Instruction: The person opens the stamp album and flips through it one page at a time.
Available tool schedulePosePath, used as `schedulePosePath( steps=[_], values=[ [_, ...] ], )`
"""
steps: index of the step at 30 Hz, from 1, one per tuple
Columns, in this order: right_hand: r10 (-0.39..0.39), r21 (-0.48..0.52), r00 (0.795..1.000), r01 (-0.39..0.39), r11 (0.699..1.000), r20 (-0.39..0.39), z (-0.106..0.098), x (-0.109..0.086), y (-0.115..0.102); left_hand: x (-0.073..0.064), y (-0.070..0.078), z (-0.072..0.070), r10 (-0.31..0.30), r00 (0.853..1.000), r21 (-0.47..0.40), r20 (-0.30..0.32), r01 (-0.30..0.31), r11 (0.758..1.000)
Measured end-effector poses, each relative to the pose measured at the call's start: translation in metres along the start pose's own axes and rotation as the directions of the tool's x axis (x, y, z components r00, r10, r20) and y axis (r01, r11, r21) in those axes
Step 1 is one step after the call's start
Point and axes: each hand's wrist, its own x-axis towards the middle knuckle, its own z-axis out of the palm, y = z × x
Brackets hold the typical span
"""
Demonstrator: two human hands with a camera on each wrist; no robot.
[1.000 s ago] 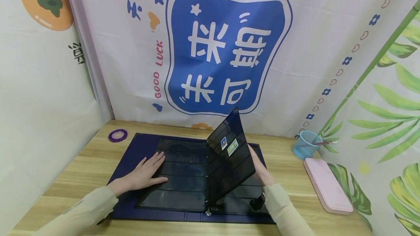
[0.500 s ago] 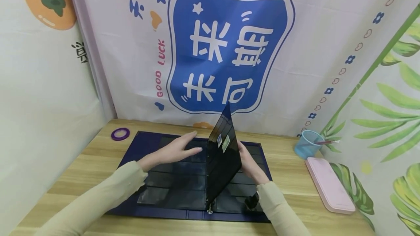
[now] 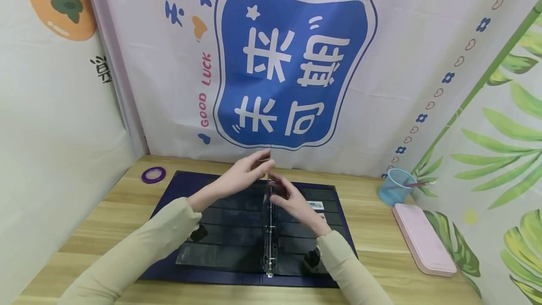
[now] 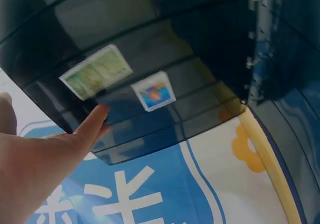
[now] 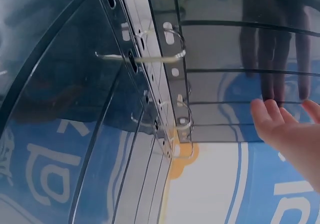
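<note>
A navy ring-bound stamp album [image 3: 169, 201] lies spread on the table, its metal rings [image 3: 270, 234] along the middle. One black pocket page [image 4: 200, 54] stands nearly upright, edge-on in the head view. It holds a green stamp [image 4: 97, 72] and a small blue stamp [image 4: 154, 91]. My left hand [image 3: 241, 178] is on the page's left side, a finger touching it near its outer edge. From the other side, my right hand [image 3: 298, 206] has loosely bent fingertips at the page, their reflection showing in the right wrist view. More stamps [image 3: 315, 204] lie in the right-hand page, partly covered by my wrist.
A purple tape roll [image 3: 154, 174] lies at the back left. On the right are a blue mesh cup [image 3: 394, 189] with a pen-like stick and a pink case [image 3: 425, 239]. A printed cloth [image 3: 292, 60] hangs behind the wooden table [image 3: 97, 211].
The page has swung leftward from a slant to nearly upright with my right hand. My left hand has lifted off the left page and come up to the raised page.
</note>
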Motion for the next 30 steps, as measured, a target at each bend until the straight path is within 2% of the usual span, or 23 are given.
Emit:
schedulePosePath(
  steps=[4,12,17,22,26,30],
  values=[
    [-0.022,-0.032,1.0,0.023,0.999,0.021,0.01,0.006,0.001,-0.006,0.003,-0.008,-0.064,0.997,-0.072,-0.043,0.061,0.996],
    [-0.02,-0.081,0.998,0.024,0.996,0.053,0.018,0.01,0.004,-0.025,-0.011,-0.026,-0.122,0.984,-0.077,-0.127,0.113,0.991],
    [0.017,-0.097,1.0,-0.015,0.995,0.019,0.006,0.005,0.013,-0.043,-0.023,-0.041,-0.173,0.971,-0.009,-0.167,0.174,0.985],
    [0.074,-0.137,0.996,-0.08,0.987,-0.042,-0.015,-0.006,0.028,-0.065,-0.046,-0.051,-0.195,0.956,0.084,-0.22,0.218,0.972],
    [0.132,-0.188,0.987,-0.147,0.971,-0.088,-0.034,-0.019,0.04,-0.08,-0.071,-0.052,-0.199,0.946,0.211,-0.258,0.256,0.943],
    [0.164,-0.229,0.979,-0.188,0.955,-0.118,-0.054,-0.032,0.05,-0.09,-0.093,-0.048,-0.221,0.937,0.295,-0.271,0.3,0.907]
  ],
)
